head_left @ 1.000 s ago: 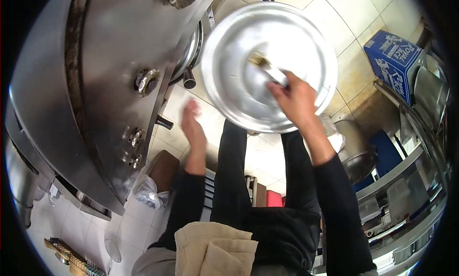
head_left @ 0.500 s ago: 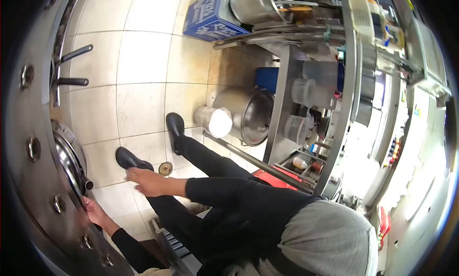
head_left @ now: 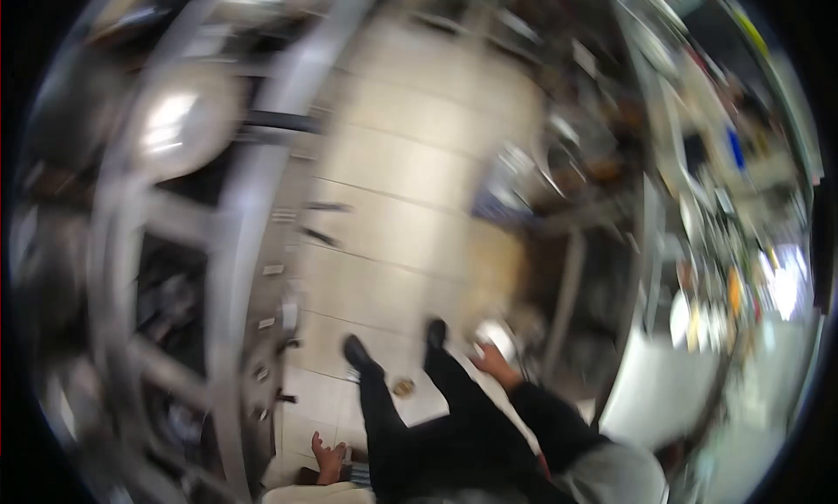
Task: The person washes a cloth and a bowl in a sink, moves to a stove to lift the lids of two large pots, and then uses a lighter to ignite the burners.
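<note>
The view is smeared by motion. My left hand [head_left: 328, 459] is low beside my left leg, near the stove front, with its fingers apart and nothing in them. On the other side, my right hand [head_left: 496, 367] hangs over the floor by my right leg, fingers loosely stretched and holding nothing visible. It overlaps the lower edge of a white round container [head_left: 496, 336] standing on the floor. To the left, a round metal pan [head_left: 185, 124] with a dark handle [head_left: 279, 121] sits on the stove [head_left: 231, 268].
A tiled floor [head_left: 375, 216] runs between the stove and the shelving. Two dark handles [head_left: 325, 207] stick out from the stove side into the walkway. A small round drain cover [head_left: 403, 388] lies between my feet. On the right stands a metal worktable [head_left: 655, 386] near blurred kitchenware.
The view has swung up and left, bringing the stove top in. My left hand has come away from the stove edge. My right hand has moved outward to the right.
</note>
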A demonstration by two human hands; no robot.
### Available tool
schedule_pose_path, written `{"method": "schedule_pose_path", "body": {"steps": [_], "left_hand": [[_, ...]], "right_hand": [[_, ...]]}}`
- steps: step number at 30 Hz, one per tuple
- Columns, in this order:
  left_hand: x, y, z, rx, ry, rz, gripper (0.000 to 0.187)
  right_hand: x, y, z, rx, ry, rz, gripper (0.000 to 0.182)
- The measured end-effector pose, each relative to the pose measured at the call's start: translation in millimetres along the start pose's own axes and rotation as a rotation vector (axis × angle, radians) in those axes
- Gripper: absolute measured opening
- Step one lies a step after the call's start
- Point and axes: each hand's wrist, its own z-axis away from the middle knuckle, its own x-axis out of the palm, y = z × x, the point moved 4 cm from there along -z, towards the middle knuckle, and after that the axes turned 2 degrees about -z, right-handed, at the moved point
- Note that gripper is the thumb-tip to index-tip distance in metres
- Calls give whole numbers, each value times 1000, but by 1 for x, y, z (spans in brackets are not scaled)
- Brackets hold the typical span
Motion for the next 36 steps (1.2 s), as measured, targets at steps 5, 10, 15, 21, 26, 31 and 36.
{"method": "schedule_pose_path", "body": {"steps": [5, 10, 15, 21, 26, 31, 36], "left_hand": [[-41, 43, 103, 242, 316, 66, 92], [-22, 29, 162, 321, 488, 142, 98], [-8, -6, 131, 176, 539, 259, 99], [-21, 15, 92, 100, 570, 493, 99], [-67, 52, 85, 99, 660, 491, 97], [-75, 70, 86, 71, 874, 521, 96], [-46, 101, 144, -201, 901, 685, 97]], "right_hand": [[-73, -42, 2, 113, -19, 113, 62], [-142, -83, -34, 14, -6, 170, 65], [-191, -143, -78, -43, 59, 188, 60], [-214, -217, -101, -40, 70, 239, 26], [-184, -262, -146, -171, 256, -56, 27], [-157, -365, -205, -534, 48, -23, 22], [-127, -493, -236, -1140, -183, 26, 26]]}}
